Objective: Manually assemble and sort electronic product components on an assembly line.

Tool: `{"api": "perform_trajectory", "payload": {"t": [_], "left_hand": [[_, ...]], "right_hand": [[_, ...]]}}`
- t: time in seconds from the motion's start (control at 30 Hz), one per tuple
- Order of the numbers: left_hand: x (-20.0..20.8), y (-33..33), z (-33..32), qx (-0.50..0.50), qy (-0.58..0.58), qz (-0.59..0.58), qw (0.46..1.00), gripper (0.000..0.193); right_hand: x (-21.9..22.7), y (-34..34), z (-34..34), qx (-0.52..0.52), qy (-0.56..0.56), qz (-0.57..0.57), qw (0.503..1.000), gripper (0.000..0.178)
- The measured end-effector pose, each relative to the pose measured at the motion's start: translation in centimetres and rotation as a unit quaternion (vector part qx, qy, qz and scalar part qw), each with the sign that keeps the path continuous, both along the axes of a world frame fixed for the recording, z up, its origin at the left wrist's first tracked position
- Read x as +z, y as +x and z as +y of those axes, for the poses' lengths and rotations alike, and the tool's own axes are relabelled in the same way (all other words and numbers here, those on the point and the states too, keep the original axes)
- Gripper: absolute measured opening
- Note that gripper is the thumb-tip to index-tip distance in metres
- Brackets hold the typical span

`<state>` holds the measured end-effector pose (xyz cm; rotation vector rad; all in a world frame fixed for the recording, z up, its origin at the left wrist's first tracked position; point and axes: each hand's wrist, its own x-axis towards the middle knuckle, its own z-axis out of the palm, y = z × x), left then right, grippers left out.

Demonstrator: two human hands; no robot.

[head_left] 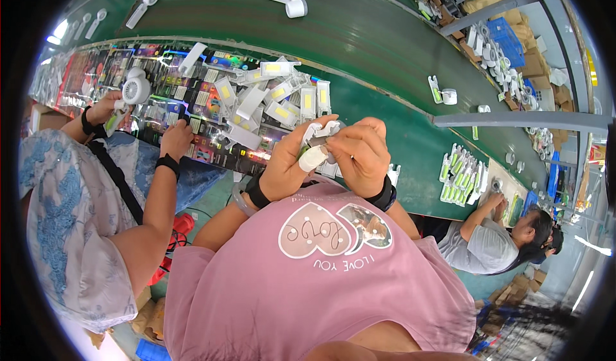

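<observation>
Close in front of my chest, my left hand point(284, 166) is closed around a white plastic part point(328, 130) with an open, forked end. A white wrap covers the thumb of that hand. My right hand point(364, 155) meets it from the other side, thumb and fingers pinched at a small dark grey piece point(317, 141) against the white part. The fingers hide much of both pieces. Just beyond my hands lies a loose pile of white plastic casings point(250, 102), several with yellow rectangles on them.
Printed packages point(212, 75) cover the bench at left, where a co-worker's hand point(109, 107) holds a small white fan point(135, 90). Beyond runs a green conveyor point(366, 40) carrying white fans. Rows of white-and-green handles point(461, 178) lie at right, near another co-worker point(481, 239).
</observation>
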<state>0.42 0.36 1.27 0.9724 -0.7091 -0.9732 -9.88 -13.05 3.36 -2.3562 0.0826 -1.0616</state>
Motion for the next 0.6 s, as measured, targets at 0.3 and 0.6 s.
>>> {"api": "perform_trajectory", "payload": {"t": [0.3,0.6], "left_hand": [[-0.3,-0.6,0.2,0.039,0.044,-0.038,0.997,0.045],[-0.9,-1.0,-0.4,0.063,0.090,-0.026,0.994,0.035]], "right_hand": [[-0.6,-0.1,0.6,0.015,0.020,-0.004,1.000,0.031],[-1.6,-0.4,0.7,-0.010,0.027,0.013,1.000,0.022]]}}
